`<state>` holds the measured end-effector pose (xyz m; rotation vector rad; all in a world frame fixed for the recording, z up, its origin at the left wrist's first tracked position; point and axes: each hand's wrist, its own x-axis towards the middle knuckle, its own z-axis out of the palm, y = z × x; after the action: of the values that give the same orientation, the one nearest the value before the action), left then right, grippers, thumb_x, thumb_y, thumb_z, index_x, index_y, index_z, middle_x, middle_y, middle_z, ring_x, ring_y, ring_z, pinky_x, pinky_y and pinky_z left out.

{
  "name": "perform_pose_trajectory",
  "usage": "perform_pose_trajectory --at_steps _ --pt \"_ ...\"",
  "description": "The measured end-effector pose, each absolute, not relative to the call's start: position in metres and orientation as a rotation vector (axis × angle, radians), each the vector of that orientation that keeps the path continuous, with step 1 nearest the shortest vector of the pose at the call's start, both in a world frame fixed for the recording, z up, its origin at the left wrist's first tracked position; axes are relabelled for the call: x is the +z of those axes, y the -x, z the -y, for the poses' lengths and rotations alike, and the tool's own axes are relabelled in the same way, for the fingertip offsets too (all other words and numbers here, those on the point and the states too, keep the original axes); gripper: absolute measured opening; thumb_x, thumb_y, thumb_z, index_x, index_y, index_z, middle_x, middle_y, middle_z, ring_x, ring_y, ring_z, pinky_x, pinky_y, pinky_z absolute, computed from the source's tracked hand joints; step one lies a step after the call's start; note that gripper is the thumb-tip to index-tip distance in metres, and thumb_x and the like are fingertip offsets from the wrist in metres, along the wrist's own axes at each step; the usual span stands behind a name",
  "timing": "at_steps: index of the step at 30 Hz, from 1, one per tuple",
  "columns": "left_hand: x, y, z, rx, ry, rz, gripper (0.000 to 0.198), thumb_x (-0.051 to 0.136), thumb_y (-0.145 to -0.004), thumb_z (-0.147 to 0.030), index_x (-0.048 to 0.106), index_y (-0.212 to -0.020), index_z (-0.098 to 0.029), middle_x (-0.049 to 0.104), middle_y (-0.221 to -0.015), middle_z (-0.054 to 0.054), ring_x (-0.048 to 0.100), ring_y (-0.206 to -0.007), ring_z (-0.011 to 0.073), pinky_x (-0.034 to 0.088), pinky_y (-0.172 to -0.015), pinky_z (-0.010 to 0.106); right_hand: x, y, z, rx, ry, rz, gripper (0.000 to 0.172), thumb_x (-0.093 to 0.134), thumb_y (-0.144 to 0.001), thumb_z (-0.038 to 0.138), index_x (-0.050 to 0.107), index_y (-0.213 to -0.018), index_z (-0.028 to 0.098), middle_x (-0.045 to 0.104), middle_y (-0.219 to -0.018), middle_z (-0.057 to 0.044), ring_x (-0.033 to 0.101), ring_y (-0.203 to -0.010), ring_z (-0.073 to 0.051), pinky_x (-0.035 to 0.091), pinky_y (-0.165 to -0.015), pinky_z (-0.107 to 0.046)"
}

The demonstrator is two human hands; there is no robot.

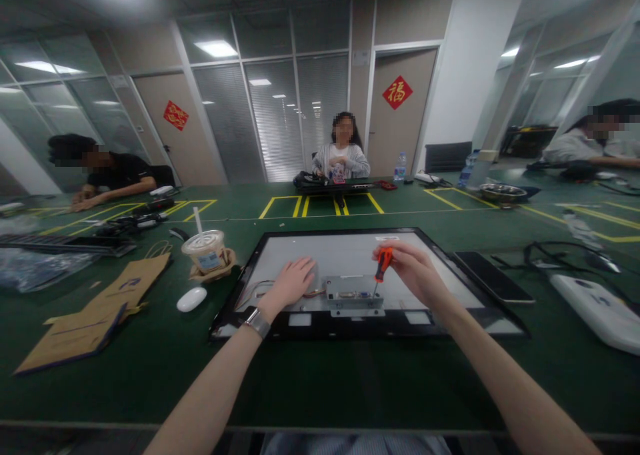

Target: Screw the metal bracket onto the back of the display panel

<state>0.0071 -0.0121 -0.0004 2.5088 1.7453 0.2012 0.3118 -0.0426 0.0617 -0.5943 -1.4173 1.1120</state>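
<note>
A flat display panel with a black frame lies on the green table in front of me, its grey back facing up. Near its front edge sits a metal bracket carrying connector ports. My right hand grips a screwdriver with an orange and black handle. The shaft points down to the right part of the bracket; whether the tip touches a screw is too small to tell. My left hand lies flat on the panel, left of the bracket, fingers stretched out beside thin wires.
Left stand a lidded drink cup, a white oval case and brown paper bags. Right lie a black phone, a white device and cables. Other people sit across and at both sides.
</note>
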Motion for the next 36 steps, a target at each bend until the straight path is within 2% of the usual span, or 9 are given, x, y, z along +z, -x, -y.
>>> perform_pose_trajectory --at_steps 5,10,16,23,27,33,36 --pt "-0.0008 -0.0068 0.0115 0.202 -2.508 -1.745 0.05 0.031 -0.105 -0.033 0.044 -0.151 -0.019 0.037 -0.161 0.01 0.033 -0.15 0.0255 0.024 -0.123 0.049 0.0603 -0.3111 0.0432 1.049 0.605 1.451 0.023 0.079 -0.078 0.048 0.077 -0.088 0.027 0.073 -0.091 -0.005 0.068 -0.09 -0.024 0.057 -0.086 -0.043" --pt "-0.002 -0.0063 0.0107 0.208 -2.509 -1.744 0.05 0.03 -0.105 -0.033 0.044 -0.151 -0.019 0.037 -0.161 0.009 0.033 -0.15 0.0253 0.024 -0.124 0.049 0.0566 -0.3093 0.0407 1.034 0.573 1.402 0.02 0.081 -0.077 0.047 0.076 -0.083 0.028 0.069 -0.091 -0.002 0.068 -0.088 -0.022 0.056 -0.088 -0.043" --pt "-0.0018 -0.0059 0.0107 0.2 -2.508 -1.741 0.051 0.029 -0.105 -0.035 0.043 -0.151 -0.019 0.037 -0.161 0.01 0.032 -0.151 0.0259 0.024 -0.124 0.05 0.0537 -0.3103 0.0382 1.059 0.61 1.407 0.031 0.076 -0.081 0.052 0.076 -0.101 0.028 0.075 -0.092 -0.005 0.069 -0.093 -0.024 0.056 -0.089 -0.043" --pt "0.0002 -0.0066 0.0122 0.191 -2.508 -1.741 0.051 0.029 -0.105 -0.034 0.043 -0.152 -0.018 0.036 -0.162 0.01 0.032 -0.15 0.026 0.024 -0.124 0.05 0.0564 -0.3095 0.0401 1.114 0.557 1.421 0.028 0.07 -0.088 0.052 0.075 -0.103 0.029 0.077 -0.102 -0.006 0.071 -0.099 -0.026 0.053 -0.096 -0.047" --pt "0.0 -0.0074 0.0122 0.195 -2.517 -1.746 0.05 0.03 -0.105 -0.032 0.043 -0.151 -0.017 0.037 -0.161 0.011 0.033 -0.15 0.0259 0.024 -0.124 0.05 0.0559 -0.3093 0.0395 1.08 0.557 1.446 0.03 0.067 -0.09 0.052 0.073 -0.107 0.028 0.077 -0.099 -0.006 0.072 -0.096 -0.024 0.054 -0.095 -0.047" --pt "-0.0023 -0.0063 0.0107 0.196 -2.518 -1.746 0.05 0.029 -0.106 -0.034 0.044 -0.151 -0.018 0.037 -0.161 0.01 0.032 -0.15 0.0262 0.025 -0.123 0.051 0.0532 -0.3119 0.0349 0.91 0.654 1.451 0.018 0.08 -0.08 0.042 0.077 -0.088 0.026 0.072 -0.089 -0.003 0.066 -0.085 -0.021 0.055 -0.081 -0.038" --pt "-0.0024 -0.0058 0.0106 0.194 -2.516 -1.746 0.051 0.028 -0.106 -0.035 0.043 -0.151 -0.018 0.037 -0.161 0.01 0.032 -0.15 0.0261 0.024 -0.123 0.051 0.0521 -0.3125 0.0344 0.924 0.637 1.42 0.017 0.083 -0.075 0.041 0.077 -0.083 0.027 0.069 -0.087 -0.001 0.065 -0.085 -0.021 0.054 -0.082 -0.037"
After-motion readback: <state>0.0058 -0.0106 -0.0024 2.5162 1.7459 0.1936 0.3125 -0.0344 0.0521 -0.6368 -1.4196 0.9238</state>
